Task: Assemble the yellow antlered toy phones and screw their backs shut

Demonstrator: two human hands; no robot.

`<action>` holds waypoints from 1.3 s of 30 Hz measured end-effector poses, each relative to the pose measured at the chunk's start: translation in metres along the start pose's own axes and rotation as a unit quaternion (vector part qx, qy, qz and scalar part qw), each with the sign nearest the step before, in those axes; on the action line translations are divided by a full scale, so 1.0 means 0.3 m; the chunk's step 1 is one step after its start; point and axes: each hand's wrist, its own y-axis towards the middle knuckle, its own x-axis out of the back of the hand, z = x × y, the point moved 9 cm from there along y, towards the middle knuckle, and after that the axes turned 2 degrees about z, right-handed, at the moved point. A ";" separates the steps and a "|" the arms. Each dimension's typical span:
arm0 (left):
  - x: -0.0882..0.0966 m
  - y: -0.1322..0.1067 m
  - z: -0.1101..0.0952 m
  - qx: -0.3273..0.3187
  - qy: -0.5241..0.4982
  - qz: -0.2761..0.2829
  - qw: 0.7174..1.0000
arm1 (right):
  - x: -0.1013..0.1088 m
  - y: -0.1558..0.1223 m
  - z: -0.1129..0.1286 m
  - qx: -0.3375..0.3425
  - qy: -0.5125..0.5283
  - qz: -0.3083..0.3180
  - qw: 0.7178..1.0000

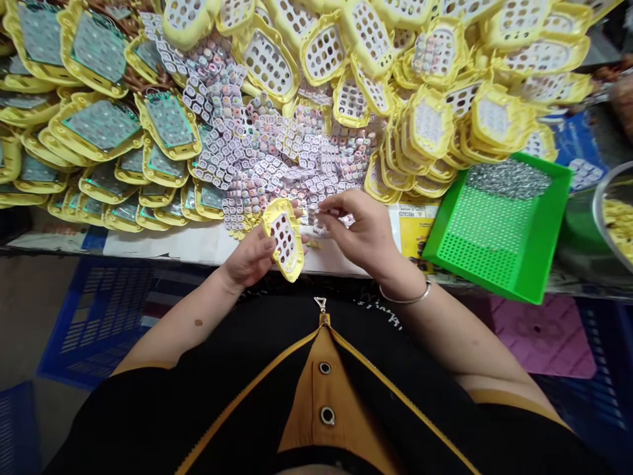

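My left hand (252,254) grips a yellow plastic shell with a grid of holes (285,239), held upright at the table's front edge. My right hand (359,232) is closed in a pinch on a small rubber keypad sheet (324,221) just right of the shell, at the near edge of a big heap of pale keypad sheets (277,152). A silver bangle (408,297) circles my right wrist.
Yellow shells fitted with grey-green boards (101,122) are stacked at the left. Empty yellow shells (430,59) pile up at the back and right. A green perforated tray (499,231) holding small metal parts stands at the right, a metal bowl (613,211) beyond it. Blue crates (99,316) sit below.
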 end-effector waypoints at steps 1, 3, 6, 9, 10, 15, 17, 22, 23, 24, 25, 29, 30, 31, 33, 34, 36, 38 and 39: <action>-0.010 0.005 -0.004 -0.002 0.004 0.008 1.000 | -0.004 0.008 0.014 -0.007 0.036 0.009 0.999; -0.021 0.012 -0.019 -0.020 -0.001 0.005 1.000 | -0.020 0.014 0.021 -0.045 0.115 0.020 0.992; -0.004 0.008 -0.061 -0.075 -0.043 -0.053 0.995 | -0.058 -0.010 -0.017 -0.127 0.259 -0.001 0.958; 0.014 -0.004 -0.094 -0.108 -0.074 -0.105 0.986 | -0.118 -0.048 -0.056 -0.166 0.362 0.008 0.917; 0.015 -0.005 -0.099 -0.109 -0.077 -0.112 0.985 | -0.127 -0.059 -0.071 -0.176 0.370 0.004 0.912; -0.001 0.003 -0.064 -0.070 -0.086 -0.084 0.990 | 0.023 -0.081 -0.053 -0.107 0.177 -0.160 0.965; -0.003 0.006 -0.039 -0.058 -0.089 -0.072 0.992 | 0.060 -0.073 0.069 0.030 0.029 -0.157 0.987; -0.015 0.003 0.002 -0.026 -0.096 -0.044 0.994 | -0.025 -0.092 0.289 0.255 -0.220 -0.041 0.941; -0.018 0.002 0.005 -0.019 -0.092 -0.036 0.995 | -0.036 -0.089 0.297 0.255 -0.234 -0.024 0.938; -0.019 0.000 0.005 -0.016 -0.087 -0.031 0.996 | -0.042 -0.085 0.300 0.254 -0.234 -0.009 0.938; -0.019 -0.001 0.005 -0.014 -0.081 -0.027 0.996 | -0.045 -0.081 0.301 0.254 -0.222 0.005 0.941; -0.018 -0.005 -0.007 -0.021 -0.080 -0.024 0.996 | -0.059 -0.083 0.293 0.281 -0.166 0.076 0.942; -0.018 -0.006 -0.016 -0.033 -0.085 -0.030 0.995 | -0.064 -0.091 0.291 0.290 -0.165 0.086 0.939; -0.017 -0.007 -0.026 -0.045 -0.090 -0.037 0.994 | -0.067 -0.101 0.290 0.299 -0.171 0.089 0.935; -0.024 -0.007 -0.037 -0.051 -0.096 -0.043 0.993 | -0.068 -0.126 0.296 0.322 -0.195 0.073 0.924; -0.032 -0.006 -0.038 -0.045 -0.096 -0.040 0.994 | -0.062 -0.140 0.302 0.333 -0.208 0.056 0.918; -0.051 0.001 -0.035 -0.023 -0.089 -0.021 0.996 | -0.030 -0.153 0.304 0.342 -0.235 0.011 0.910; -0.070 0.011 -0.028 0.001 -0.075 0.007 0.997 | 0.033 -0.134 0.280 0.318 -0.270 -0.037 0.908; -0.078 0.016 -0.024 0.013 -0.068 0.020 0.997 | 0.078 -0.110 0.254 0.289 -0.294 -0.059 0.909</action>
